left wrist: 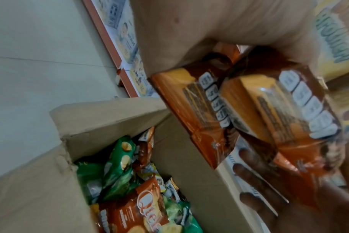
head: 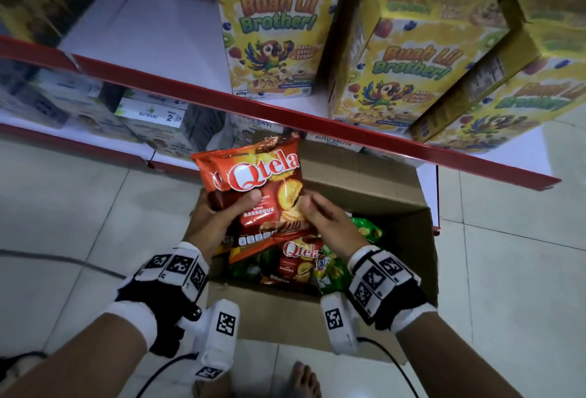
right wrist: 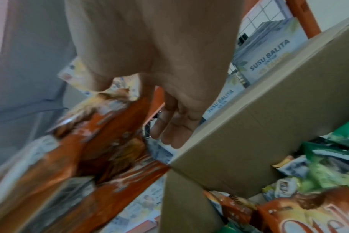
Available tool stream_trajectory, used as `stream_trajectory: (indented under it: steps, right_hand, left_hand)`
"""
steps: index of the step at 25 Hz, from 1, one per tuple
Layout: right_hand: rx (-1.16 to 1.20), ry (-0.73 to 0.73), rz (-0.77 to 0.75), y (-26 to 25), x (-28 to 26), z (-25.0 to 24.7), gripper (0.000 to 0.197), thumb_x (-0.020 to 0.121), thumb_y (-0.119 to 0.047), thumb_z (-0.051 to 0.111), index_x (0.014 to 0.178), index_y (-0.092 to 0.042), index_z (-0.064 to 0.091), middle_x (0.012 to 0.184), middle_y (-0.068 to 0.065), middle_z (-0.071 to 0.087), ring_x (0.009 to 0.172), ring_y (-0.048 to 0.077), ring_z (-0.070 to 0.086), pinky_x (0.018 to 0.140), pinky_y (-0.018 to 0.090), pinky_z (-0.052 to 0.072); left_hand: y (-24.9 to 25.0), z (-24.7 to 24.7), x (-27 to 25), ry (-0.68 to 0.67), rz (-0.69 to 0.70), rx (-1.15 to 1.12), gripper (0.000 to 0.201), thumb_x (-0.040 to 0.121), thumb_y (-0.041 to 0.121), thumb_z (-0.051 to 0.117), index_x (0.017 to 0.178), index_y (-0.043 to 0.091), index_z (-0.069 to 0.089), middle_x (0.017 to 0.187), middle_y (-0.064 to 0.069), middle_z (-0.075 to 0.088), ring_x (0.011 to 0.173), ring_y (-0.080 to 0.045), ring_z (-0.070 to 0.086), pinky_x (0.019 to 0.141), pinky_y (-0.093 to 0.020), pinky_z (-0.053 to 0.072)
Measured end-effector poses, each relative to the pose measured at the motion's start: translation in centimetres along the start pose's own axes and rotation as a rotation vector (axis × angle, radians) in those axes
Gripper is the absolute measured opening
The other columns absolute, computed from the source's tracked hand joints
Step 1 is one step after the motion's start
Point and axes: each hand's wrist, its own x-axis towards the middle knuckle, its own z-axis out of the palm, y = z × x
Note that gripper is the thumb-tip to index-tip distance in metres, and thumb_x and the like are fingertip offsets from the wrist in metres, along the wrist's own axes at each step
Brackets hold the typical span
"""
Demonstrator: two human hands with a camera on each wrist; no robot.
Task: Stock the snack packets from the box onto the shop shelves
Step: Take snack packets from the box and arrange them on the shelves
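Note:
My left hand (head: 218, 216) grips two stacked red Qtela barbecue packets (head: 253, 175) by their lower half, above the open cardboard box (head: 364, 181). In the left wrist view the thumb lies over the two packets (left wrist: 249, 110) and the fingers (left wrist: 247, 171) curl beneath them. My right hand (head: 323, 220) is at the packets' right edge, thumb near the foil. In the right wrist view its fingers (right wrist: 169, 126) hang loose beside the blurred packet (right wrist: 90, 149) and hold nothing. More red Qtela packets (head: 298, 264) and green packets (head: 364, 229) lie in the box.
A red-edged shelf (head: 285, 108) runs above the box and carries yellow cereal boxes (head: 272, 32); white shelf board (head: 142, 32) shows left of them. Milk cartons (head: 152, 115) stand on the lower shelf. The box sits on a tiled floor (head: 79, 207), with my bare foot (head: 301, 378) behind it.

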Motion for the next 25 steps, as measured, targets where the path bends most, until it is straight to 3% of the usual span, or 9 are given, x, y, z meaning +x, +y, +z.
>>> stream_trajectory:
  steps: [2, 4, 6, 8, 11, 14, 17, 21, 25]
  right_hand:
    - [-0.213, 0.098, 0.098, 1.9, 2.3, -0.9, 0.062, 0.079, -0.073, 0.042, 0.125, -0.034, 0.057, 0.112, -0.02, 0.062, 0.103, 0.006, 0.058, 0.081, 0.016, 0.039]
    - [-0.555, 0.122, 0.18, 4.7, 4.8, -2.2, 0.044, 0.093, -0.05, 0.048, 0.128, -0.024, 0.055, 0.129, -0.002, 0.059, 0.113, 0.018, 0.056, 0.077, 0.012, 0.04]
    - [-0.879, 0.037, 0.255, 8.2, 7.2, -3.4, 0.045, 0.094, -0.039, 0.051, 0.136, -0.022, 0.047, 0.141, 0.006, 0.05, 0.124, 0.023, 0.05, 0.09, 0.019, 0.039]
    - [-0.949, -0.046, 0.292, 11.1, 9.1, -3.9, 0.055, 0.091, -0.037, 0.057, 0.142, -0.024, 0.039, 0.147, 0.004, 0.042, 0.13, 0.024, 0.043, 0.093, 0.019, 0.037]
    - [-0.819, -0.14, 0.32, 14.7, 11.1, -3.9, 0.072, 0.085, -0.025, 0.069, 0.146, -0.024, 0.031, 0.147, 0.002, 0.042, 0.13, 0.019, 0.044, 0.07, 0.002, 0.039]
    - [-1.047, -0.295, 0.344, 16.8, 12.8, -3.5, 0.081, 0.086, -0.035, 0.067, 0.15, -0.024, 0.019, 0.155, 0.002, 0.029, 0.14, 0.022, 0.032, 0.105, 0.023, 0.035]
    - [-1.265, -0.384, 0.356, 16.6, 13.7, -3.5, 0.08, 0.088, -0.042, 0.062, 0.152, -0.023, 0.016, 0.158, 0.005, 0.019, 0.144, 0.025, 0.023, 0.115, 0.037, 0.025]
    - [-1.103, -0.346, 0.339, 14.2, 12.4, -3.5, 0.08, 0.08, -0.047, 0.069, 0.146, -0.023, 0.033, 0.151, 0.004, 0.036, 0.137, 0.024, 0.037, 0.107, 0.029, 0.032]
    - [-0.635, -0.18, 0.366, 9.1, 9.0, -4.8, 0.08, 0.068, -0.037, 0.083, 0.138, -0.027, 0.045, 0.13, -0.004, 0.056, 0.11, 0.019, 0.061, 0.079, 0.025, 0.053]
  left_hand:
    - [-0.5, -1.5, 1.3, 0.061, -0.007, -0.036, 0.09, 0.048, 0.041, 0.091, 0.128, 0.028, 0.053, 0.118, 0.0, 0.068, 0.103, -0.025, 0.068, 0.085, -0.046, 0.055]
    - [-0.9, -2.8, 2.5, 0.085, 0.019, -0.064, 0.083, 0.049, 0.04, 0.087, 0.126, 0.028, 0.055, 0.115, 0.001, 0.07, 0.099, -0.023, 0.07, 0.078, -0.041, 0.058]
    - [-1.5, -3.7, 3.8, 0.082, 0.045, -0.091, 0.072, 0.051, 0.04, 0.083, 0.119, 0.031, 0.06, 0.108, 0.003, 0.073, 0.093, -0.02, 0.072, 0.066, -0.034, 0.059]
    - [-2.2, -4.6, 5.1, 0.069, 0.058, -0.094, 0.069, 0.054, 0.037, 0.087, 0.117, 0.033, 0.061, 0.104, 0.005, 0.074, 0.089, -0.018, 0.072, 0.061, -0.03, 0.058]
    - [-3.1, -5.1, 6.6, 0.026, 0.066, -0.068, 0.079, 0.052, 0.045, 0.086, 0.124, 0.035, 0.057, 0.11, 0.007, 0.072, 0.092, -0.017, 0.072, 0.064, -0.03, 0.058]
    - [-4.1, -5.5, 7.3, 0.01, 0.068, -0.028, 0.089, 0.042, 0.054, 0.087, 0.124, 0.039, 0.055, 0.112, 0.009, 0.071, 0.094, -0.015, 0.071, 0.066, -0.03, 0.058]
    - [-5.0, -5.7, 7.2, 0.031, 0.05, -0.028, 0.098, 0.036, 0.055, 0.089, 0.126, 0.037, 0.054, 0.113, 0.008, 0.071, 0.094, -0.017, 0.071, 0.067, -0.033, 0.058]
    - [-5.0, -5.8, 6.4, 0.059, 0.039, -0.006, 0.084, 0.046, 0.047, 0.087, 0.122, 0.036, 0.055, 0.111, 0.008, 0.071, 0.091, -0.016, 0.072, 0.067, -0.033, 0.059]
    - [-2.3, -5.1, 4.2, 0.059, 0.064, -0.006, 0.069, 0.045, 0.046, 0.08, 0.11, 0.04, 0.057, 0.106, 0.012, 0.071, 0.087, -0.011, 0.072, 0.06, -0.028, 0.058]
